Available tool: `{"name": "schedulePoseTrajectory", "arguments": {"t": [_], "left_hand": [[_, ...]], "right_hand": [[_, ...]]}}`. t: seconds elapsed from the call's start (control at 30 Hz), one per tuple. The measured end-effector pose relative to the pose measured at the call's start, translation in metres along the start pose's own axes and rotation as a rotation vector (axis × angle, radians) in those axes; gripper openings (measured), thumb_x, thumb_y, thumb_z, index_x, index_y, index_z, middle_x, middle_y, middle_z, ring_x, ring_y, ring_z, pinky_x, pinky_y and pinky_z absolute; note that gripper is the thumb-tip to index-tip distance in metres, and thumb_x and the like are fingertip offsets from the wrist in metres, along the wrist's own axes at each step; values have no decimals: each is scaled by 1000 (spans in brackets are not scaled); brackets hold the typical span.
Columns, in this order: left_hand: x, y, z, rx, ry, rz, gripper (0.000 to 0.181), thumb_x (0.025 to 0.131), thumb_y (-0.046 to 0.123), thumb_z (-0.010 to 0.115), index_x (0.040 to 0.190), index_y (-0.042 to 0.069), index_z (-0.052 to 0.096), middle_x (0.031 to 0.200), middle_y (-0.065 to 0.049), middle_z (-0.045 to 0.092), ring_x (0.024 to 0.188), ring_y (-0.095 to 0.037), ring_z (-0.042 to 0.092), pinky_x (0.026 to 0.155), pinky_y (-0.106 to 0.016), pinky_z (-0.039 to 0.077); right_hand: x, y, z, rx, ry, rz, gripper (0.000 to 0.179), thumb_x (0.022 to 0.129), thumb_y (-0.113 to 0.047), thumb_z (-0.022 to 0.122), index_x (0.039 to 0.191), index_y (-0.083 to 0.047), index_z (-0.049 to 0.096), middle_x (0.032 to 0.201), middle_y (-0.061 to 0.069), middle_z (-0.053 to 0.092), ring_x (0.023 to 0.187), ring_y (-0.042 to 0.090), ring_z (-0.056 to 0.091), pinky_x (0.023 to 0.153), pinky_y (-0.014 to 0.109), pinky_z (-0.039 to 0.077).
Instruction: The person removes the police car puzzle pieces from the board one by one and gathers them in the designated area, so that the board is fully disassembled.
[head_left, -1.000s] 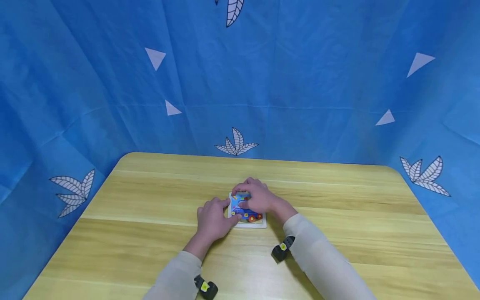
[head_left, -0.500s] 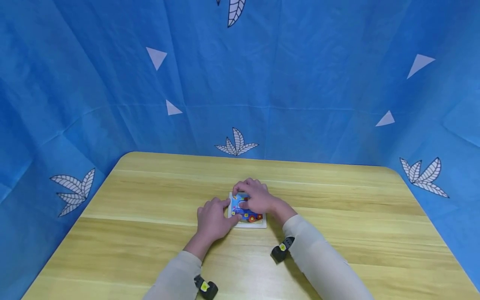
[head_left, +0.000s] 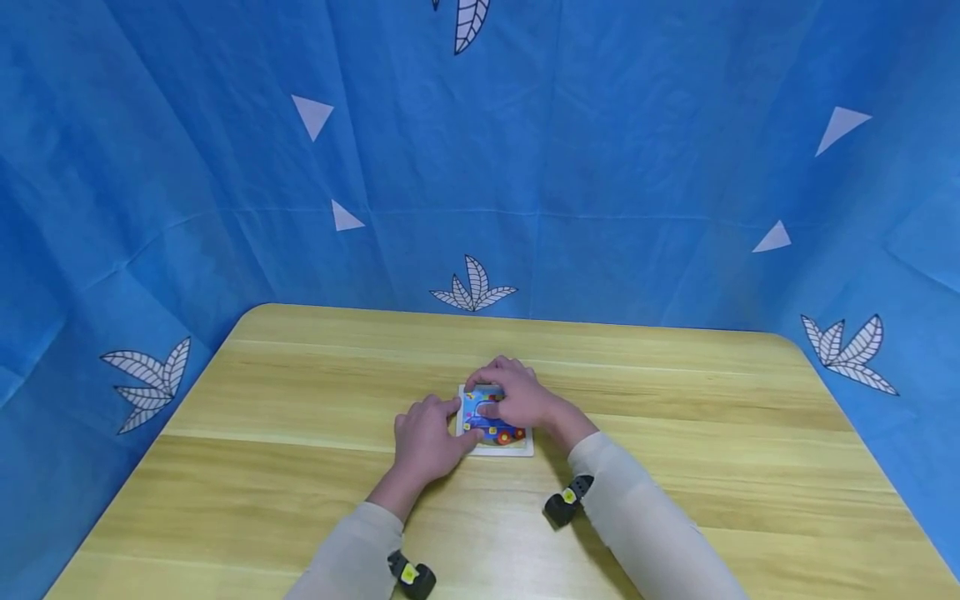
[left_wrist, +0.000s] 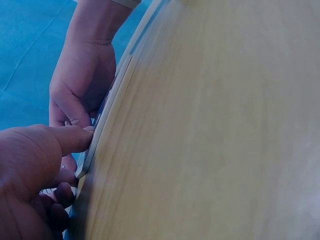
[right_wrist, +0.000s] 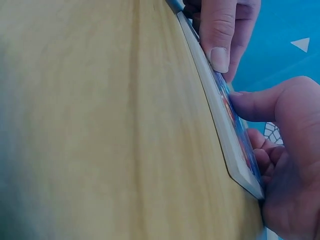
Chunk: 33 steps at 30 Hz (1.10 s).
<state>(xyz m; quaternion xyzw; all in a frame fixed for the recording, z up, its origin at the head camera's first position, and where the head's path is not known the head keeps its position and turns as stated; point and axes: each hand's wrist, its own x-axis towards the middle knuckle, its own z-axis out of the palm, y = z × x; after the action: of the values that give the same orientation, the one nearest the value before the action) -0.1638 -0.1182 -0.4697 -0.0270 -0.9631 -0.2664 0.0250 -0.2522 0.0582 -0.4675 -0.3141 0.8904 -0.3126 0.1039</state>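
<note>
I see the picture board [head_left: 501, 451] lying flat on the light wood-grain table [head_left: 300, 433], between the person's two hands and touched by both. Inside its pale border I can make out a printed blue vehicle [head_left: 495, 429] with red-orange wheels [head_left: 504, 437] along the near side.

The left hand [head_left: 427, 437] grips the board's left side. Its thumb [right_wrist: 220, 57] presses on the printed face close to the near edge, the index finger reaches the left edge farther back, and my left wrist feed shows the other fingers curled.

The right hand [head_left: 517, 396] comes in over the far right part of the board. Its thumb [right_wrist: 252, 104] is down on the face and its index finger is bent to the far edge, so the board is held between the two. That hand covers the far right corner from where I watch, and I can't tell whether its fingertips pinch a separate piece as well.

Both arms wear pale sleeves, the left sleeve [head_left: 348, 550] and the right sleeve [head_left: 652, 525], each with a small black wrist device: the left device [head_left: 417, 581] and the right device [head_left: 560, 508]. Behind the table hangs a blue cloth [head_left: 420, 150] printed with white leaves [head_left: 474, 287] and pale triangles [head_left: 311, 115].
</note>
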Motion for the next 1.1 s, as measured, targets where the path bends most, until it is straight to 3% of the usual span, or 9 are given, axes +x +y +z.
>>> {"name": "schedulePoseTrajectory", "arguments": {"t": [0.3, 0.57, 1.1], "left_hand": [[0, 0, -1, -3, 2, -14, 67, 83, 47, 79, 133, 4, 65, 105, -8, 63, 91, -25, 55, 76, -43, 32], [0, -1, 1, -8, -1, -12, 65, 83, 47, 78, 131, 5, 66, 108, -9, 64, 95, -27, 57, 76, -44, 32], [1, -1, -1, -12, -3, -9, 66, 83, 48, 78, 132, 5, 66, 110, -9, 65, 98, -28, 58, 76, -43, 33]], "right_hand": [[4, -3, 0, -42, -5, 9, 31, 87, -20, 72, 116, -31, 69, 115, -3, 54, 108, 21, 46, 90, 47, 32], [4, -7, 3, -114, -29, 50, 34, 89, -19, 69, 116, -36, 61, 107, -6, 45, 100, 22, 39, 86, 44, 28], [2, -4, 3, -44, -24, 54, 28, 93, -19, 68, 114, -30, 54, 117, -3, 48, 109, 24, 40, 92, 46, 27]]}}
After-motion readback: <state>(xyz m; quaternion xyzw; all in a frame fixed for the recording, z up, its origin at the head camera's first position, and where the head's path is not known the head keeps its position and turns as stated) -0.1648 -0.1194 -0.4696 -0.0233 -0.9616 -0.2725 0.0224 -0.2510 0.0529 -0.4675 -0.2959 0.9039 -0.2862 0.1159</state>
